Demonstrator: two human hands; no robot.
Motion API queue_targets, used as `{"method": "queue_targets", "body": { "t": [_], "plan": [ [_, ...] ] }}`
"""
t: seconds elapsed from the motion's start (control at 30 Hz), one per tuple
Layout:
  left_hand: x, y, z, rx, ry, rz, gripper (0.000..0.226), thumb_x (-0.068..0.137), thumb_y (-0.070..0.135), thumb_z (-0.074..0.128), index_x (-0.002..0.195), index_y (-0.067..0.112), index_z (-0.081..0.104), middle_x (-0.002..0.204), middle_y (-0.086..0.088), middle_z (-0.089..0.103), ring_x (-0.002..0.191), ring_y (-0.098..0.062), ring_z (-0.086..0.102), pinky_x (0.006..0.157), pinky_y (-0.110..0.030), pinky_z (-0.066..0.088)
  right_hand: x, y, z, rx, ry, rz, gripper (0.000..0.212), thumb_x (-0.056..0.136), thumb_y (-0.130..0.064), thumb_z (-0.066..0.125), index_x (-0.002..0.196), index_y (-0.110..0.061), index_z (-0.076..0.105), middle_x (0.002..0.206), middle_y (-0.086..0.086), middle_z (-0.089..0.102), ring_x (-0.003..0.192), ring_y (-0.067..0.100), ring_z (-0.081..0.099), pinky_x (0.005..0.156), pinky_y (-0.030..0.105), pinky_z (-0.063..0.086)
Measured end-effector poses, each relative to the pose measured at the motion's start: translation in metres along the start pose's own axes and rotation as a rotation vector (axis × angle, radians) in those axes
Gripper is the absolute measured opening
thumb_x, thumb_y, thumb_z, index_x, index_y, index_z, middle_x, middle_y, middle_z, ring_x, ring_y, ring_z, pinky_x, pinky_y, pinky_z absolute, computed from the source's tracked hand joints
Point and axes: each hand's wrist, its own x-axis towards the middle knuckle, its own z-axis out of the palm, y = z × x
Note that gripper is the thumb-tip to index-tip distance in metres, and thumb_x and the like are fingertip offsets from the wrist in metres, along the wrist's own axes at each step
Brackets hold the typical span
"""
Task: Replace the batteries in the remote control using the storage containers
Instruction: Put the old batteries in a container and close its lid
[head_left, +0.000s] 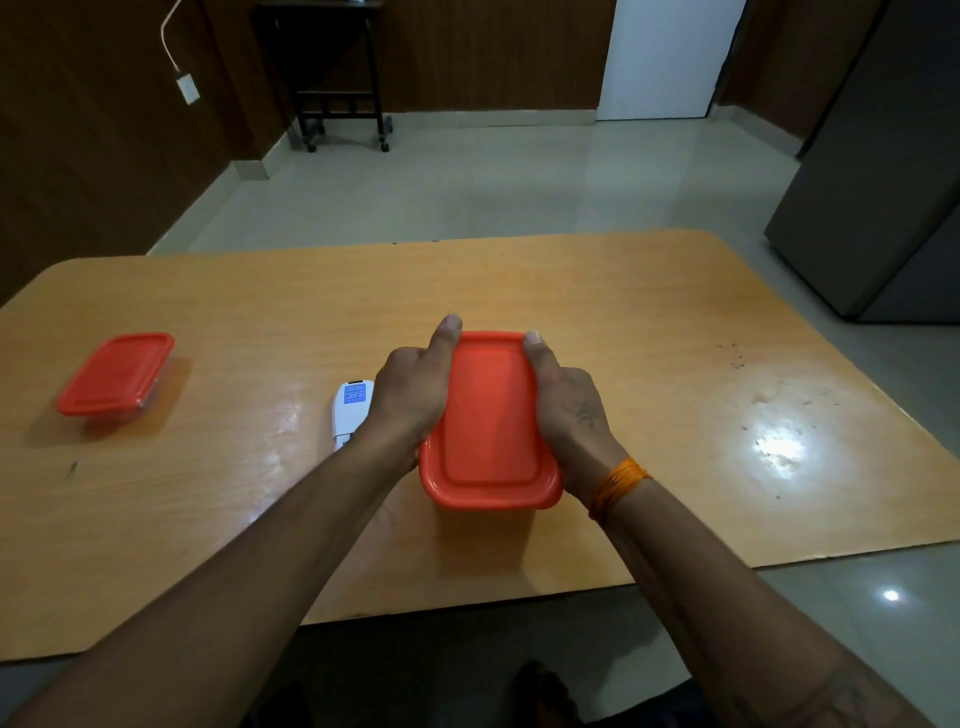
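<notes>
Orange plastic fills the middle of my view: a rectangular storage container with an orange lid (491, 421) stands on the light wooden desk (649, 374), my left hand (410, 400) and right hand (569, 410) each in a clenched grip on its long sides, thumbs along the lid. A white remote control (350, 410) lies just left, partly behind my left wrist. A second orange-lidded container (117, 374) sits well apart, far left.

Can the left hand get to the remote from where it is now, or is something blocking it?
Probably yes. The remote lies on the table right beside the left hand, partly hidden under its wrist, with nothing between them. But both hands, the right hand too, now clasp the near container, so that grip must release first.
</notes>
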Motion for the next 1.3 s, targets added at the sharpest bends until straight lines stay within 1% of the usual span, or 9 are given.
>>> {"method": "queue_targets", "body": {
  "t": [0.13,0.2,0.37,0.5,0.67,0.8,0.9,1.17,1.3],
  "plan": [
    [0.004,0.002,-0.002,-0.018,0.035,-0.017,0.063,0.09,0.076,0.052,0.063,0.021,0.045,0.054,0.006,0.043,0.059,-0.022,0.045,0.065,-0.035,0.038,0.002,-0.003,0.002,-0.045,-0.032,-0.022,0.083,0.082,-0.086,0.047,0.08,-0.005,0.065,0.077,0.014,0.067,0.071,0.027,0.06,0.066,0.043,0.049],
    [0.009,0.006,-0.003,-0.058,0.078,-0.034,0.066,0.083,0.083,0.05,0.064,0.02,0.047,0.056,0.003,0.047,0.062,-0.023,0.049,0.065,-0.036,0.041,0.002,-0.004,-0.001,-0.096,-0.064,-0.021,0.092,0.08,-0.087,0.049,0.097,0.001,0.069,0.093,0.009,0.076,0.084,0.026,0.07,0.078,0.056,0.06],
    [0.024,0.02,0.004,-0.194,0.058,-0.108,0.094,0.064,0.092,0.049,0.097,0.007,0.072,0.093,-0.018,0.077,0.088,-0.037,0.076,0.087,-0.053,0.06,-0.011,-0.005,-0.021,-0.101,-0.133,-0.047,0.051,0.098,-0.054,0.06,0.137,-0.023,0.051,0.125,0.005,0.063,0.099,0.027,0.073,0.073,0.049,0.067],
    [0.037,0.034,0.033,-0.27,0.009,-0.124,0.075,0.082,0.083,0.05,0.101,0.012,0.069,0.104,-0.015,0.077,0.11,-0.042,0.072,0.096,-0.061,0.057,-0.005,-0.016,-0.052,-0.022,-0.11,-0.105,0.035,0.102,-0.036,0.061,0.132,-0.023,0.051,0.121,0.003,0.062,0.099,0.023,0.071,0.076,0.041,0.067],
    [0.036,0.042,0.072,-0.288,-0.045,-0.127,0.064,0.091,0.073,0.054,0.11,0.014,0.07,0.109,-0.01,0.078,0.099,-0.034,0.075,0.092,-0.054,0.061,0.013,-0.015,-0.079,0.113,0.044,-0.122,0.031,0.101,-0.033,0.065,0.126,-0.016,0.058,0.116,0.012,0.069,0.099,0.029,0.073,0.071,0.043,0.067],
    [0.02,0.028,0.114,-0.184,-0.121,0.062,0.056,0.088,0.051,0.069,0.131,0.016,0.063,0.122,-0.004,0.071,0.103,-0.022,0.072,0.084,-0.048,0.065,0.045,-0.005,-0.108,0.264,0.26,-0.088,0.034,0.099,-0.032,0.068,0.126,-0.013,0.059,0.12,0.013,0.068,0.103,0.033,0.073,0.07,0.044,0.067],
    [0.019,0.028,0.151,-0.14,-0.157,0.138,0.038,0.092,0.033,0.072,0.127,0.02,0.068,0.114,0.003,0.075,0.098,-0.019,0.073,0.087,-0.049,0.063,0.072,0.004,-0.128,0.282,0.378,-0.088,0.032,0.1,-0.03,0.064,0.126,-0.012,0.062,0.121,0.015,0.068,0.102,0.034,0.072,0.071,0.045,0.066],
    [0.081,0.049,0.255,-0.059,-0.295,0.176,0.044,0.075,0.037,0.077,0.117,0.023,0.074,0.107,0.005,0.078,0.098,-0.018,0.074,0.091,-0.048,0.062,0.165,0.012,-0.211,0.036,0.567,-0.118,0.011,0.093,-0.037,0.065,0.093,-0.028,0.073,0.094,0.0,0.075,0.095,0.027,0.071,0.09,0.054,0.061],
    [0.131,0.057,0.312,-0.049,-0.328,0.173,0.051,0.069,0.038,0.077,0.118,0.022,0.077,0.106,0.003,0.08,0.102,-0.021,0.075,0.095,-0.049,0.06,0.223,0.008,-0.246,0.003,0.63,-0.089,0.024,0.088,-0.041,0.069,0.101,-0.022,0.076,0.096,0.004,0.076,0.092,0.028,0.073,0.091,0.05,0.061]
  ]
}}
